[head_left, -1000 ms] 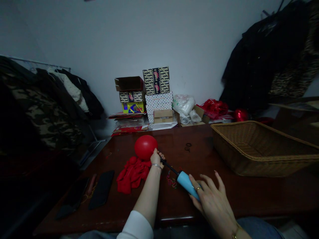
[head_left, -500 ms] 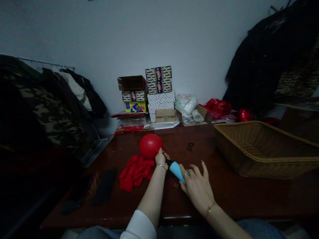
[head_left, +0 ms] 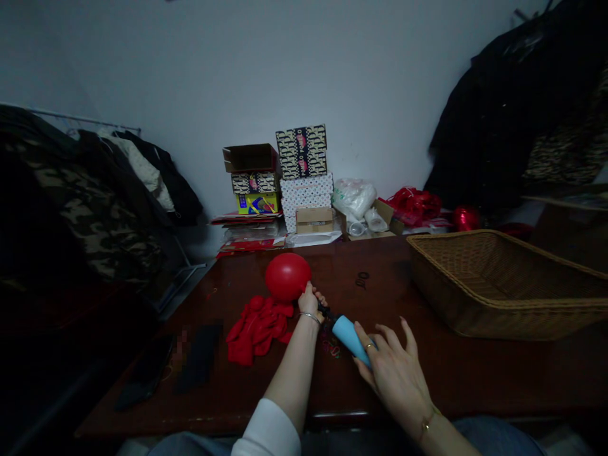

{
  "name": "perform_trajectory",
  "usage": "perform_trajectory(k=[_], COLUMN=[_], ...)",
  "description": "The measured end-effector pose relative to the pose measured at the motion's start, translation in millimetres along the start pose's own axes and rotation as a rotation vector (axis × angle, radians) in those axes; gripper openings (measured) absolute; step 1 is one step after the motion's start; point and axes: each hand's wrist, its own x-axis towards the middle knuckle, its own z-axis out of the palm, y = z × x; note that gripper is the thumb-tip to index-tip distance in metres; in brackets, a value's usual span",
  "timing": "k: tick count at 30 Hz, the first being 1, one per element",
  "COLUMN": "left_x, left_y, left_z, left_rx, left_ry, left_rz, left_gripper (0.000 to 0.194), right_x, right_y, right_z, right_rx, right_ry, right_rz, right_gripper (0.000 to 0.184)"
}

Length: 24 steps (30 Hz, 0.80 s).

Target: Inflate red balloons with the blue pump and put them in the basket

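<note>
A partly inflated red balloon (head_left: 287,277) sits at the black nozzle end of a hand balloon pump (head_left: 350,334) with a light blue body. My left hand (head_left: 311,299) is closed around the balloon's neck and the nozzle, which its fingers mostly hide. At the other end, my right hand (head_left: 392,367) grips the blue part between thumb and index finger, its remaining fingers spread. Black shaft shows between the blue part and my left hand. Left of my left forearm lies a pile of limp red balloons (head_left: 259,332). Small coloured rubber bands (head_left: 331,347) lie under the pump.
A large wicker basket (head_left: 475,316) occupies the table's right side. Black cord loops (head_left: 362,280) lie beyond the pump. Dark flat objects (head_left: 197,358) are at left. Stacked boxes (head_left: 306,196) and plastic bags (head_left: 355,197) stand at the far edge.
My right hand has drawn the blue pump body right and toward me, exposing more black shaft. My left hand has shifted slightly right, still holding the balloon at the nozzle.
</note>
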Motion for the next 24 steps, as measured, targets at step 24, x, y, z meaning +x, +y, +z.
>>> perform_trajectory(k=[24], left_x=[3.4], left_y=[7.5], left_z=[-7.7], left_rx=[-0.059], left_ry=[0.002], left_rz=[0.021], left_gripper=[0.038], right_x=[-18.0], right_y=[10.2], right_z=[-8.0], right_rx=[0.008], right_ry=[0.056], right_rz=[-0.007], right_gripper=[0.044])
